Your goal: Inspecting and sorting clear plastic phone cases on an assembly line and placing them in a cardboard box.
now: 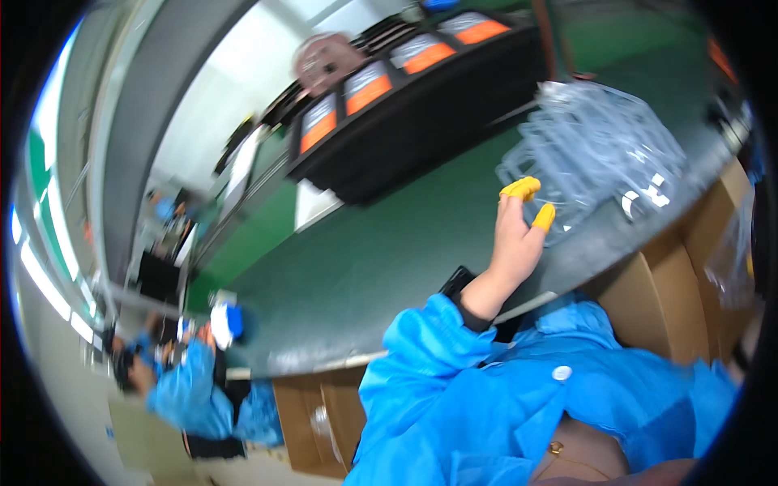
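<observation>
My left hand point(519, 235), with yellow covers on its fingertips, reaches over the near left edge of a heap of clear plastic trays or shells point(600, 150). Its thumb stands apart from the bent fingers, and nothing shows between them. Whether the fingertips touch the plastic I cannot tell. At the right rim only a bit of my right hand point(750, 330) shows, above a dark cuff. Beside it hangs a sheet of clear plastic point(728, 255) with a small yellow spot at its edge; the fingers themselves are too cut off and blurred to make out.
A green worktable point(389, 251) runs across. On its far side sits a long black bin rack point(429, 121) with orange-and-white labels. Open cardboard boxes point(660, 296) stand below the near edge. At left a co-worker in a blue smock point(190, 389) sits by a blue-and-white object point(227, 321).
</observation>
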{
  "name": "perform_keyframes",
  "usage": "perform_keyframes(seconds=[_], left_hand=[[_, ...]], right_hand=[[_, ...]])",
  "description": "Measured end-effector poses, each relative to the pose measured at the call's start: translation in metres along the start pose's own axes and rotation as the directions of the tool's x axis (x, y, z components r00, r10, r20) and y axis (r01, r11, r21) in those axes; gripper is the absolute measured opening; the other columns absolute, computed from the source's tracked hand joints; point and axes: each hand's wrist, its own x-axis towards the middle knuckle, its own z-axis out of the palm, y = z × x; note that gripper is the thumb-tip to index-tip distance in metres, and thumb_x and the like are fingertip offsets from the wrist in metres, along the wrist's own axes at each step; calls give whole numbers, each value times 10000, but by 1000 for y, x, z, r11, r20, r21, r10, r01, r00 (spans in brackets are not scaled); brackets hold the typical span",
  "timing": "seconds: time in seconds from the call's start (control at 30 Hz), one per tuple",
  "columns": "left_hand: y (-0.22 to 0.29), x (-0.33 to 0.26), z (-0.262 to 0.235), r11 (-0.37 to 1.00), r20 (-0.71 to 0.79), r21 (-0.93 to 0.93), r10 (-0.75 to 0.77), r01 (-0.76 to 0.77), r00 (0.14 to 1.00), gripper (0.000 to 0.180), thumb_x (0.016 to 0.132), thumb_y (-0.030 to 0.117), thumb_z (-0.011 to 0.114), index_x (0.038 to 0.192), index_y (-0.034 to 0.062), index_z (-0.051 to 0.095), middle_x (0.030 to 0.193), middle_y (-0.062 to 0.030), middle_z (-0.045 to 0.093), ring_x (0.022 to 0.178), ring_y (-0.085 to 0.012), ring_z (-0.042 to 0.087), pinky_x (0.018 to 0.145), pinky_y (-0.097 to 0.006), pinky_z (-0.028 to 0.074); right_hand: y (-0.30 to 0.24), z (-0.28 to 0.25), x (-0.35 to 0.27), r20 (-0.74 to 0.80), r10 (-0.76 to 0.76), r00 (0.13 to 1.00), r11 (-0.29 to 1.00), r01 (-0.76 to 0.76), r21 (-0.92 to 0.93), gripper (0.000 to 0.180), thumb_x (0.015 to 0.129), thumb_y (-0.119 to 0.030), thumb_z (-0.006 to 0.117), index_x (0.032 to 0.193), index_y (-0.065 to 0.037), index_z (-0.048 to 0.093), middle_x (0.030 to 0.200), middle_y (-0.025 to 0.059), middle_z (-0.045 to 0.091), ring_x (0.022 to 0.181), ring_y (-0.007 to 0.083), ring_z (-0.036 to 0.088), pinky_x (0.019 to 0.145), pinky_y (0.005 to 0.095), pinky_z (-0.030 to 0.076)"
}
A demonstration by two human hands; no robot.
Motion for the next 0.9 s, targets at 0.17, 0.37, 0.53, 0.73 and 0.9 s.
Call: perform_keyframes(seconds=[0.17,0.37,0.53,0.73,0.9], left_hand=[[58,-4,36,964,397,-243,202,-109,896,589,763,167,596,1224,-32,288,1209,-185,366,1100,-273,395,918,-344,321],[57,17,50,694,647,-503,-93,515,757,359,839,170,494,1151,7,424,1092,-73,501,1002,-169,487,822,-298,395],[43,54,62,680,423,-550,-274,485,864,266,853,181,442,1068,23,446,1015,-92,550,883,-172,558,658,-259,447],[0,108,83,893,33,-331,-311,304,950,294,813,128,453,1045,-43,394,1043,-221,492,975,-275,512,740,-346,436],[-5,92,88,847,-17,527,-65,64,998,575,768,275,552,1156,-81,322,1189,-313,308,1165,-376,273,945,-424,239]], right_hand=[[-92,151,37,406,-298,864,882,87,463,396,700,-141,626,1048,-23,478,910,45,521,754,109,528,646,238,448],[-126,262,83,533,-159,831,911,-85,404,261,700,-140,640,927,-56,544,769,-31,504,639,48,423,556,187,339],[-121,267,122,253,-123,959,988,94,123,332,742,-155,612,1032,-43,495,810,-20,511,705,44,449,599,177,362],[-97,252,176,191,-103,976,923,165,-346,363,725,-217,588,970,40,512,906,184,560,841,249,547,716,319,418],[-99,235,190,304,41,952,749,172,-640,565,702,-382,630,1047,41,487,976,199,536,919,302,520,779,330,404]])
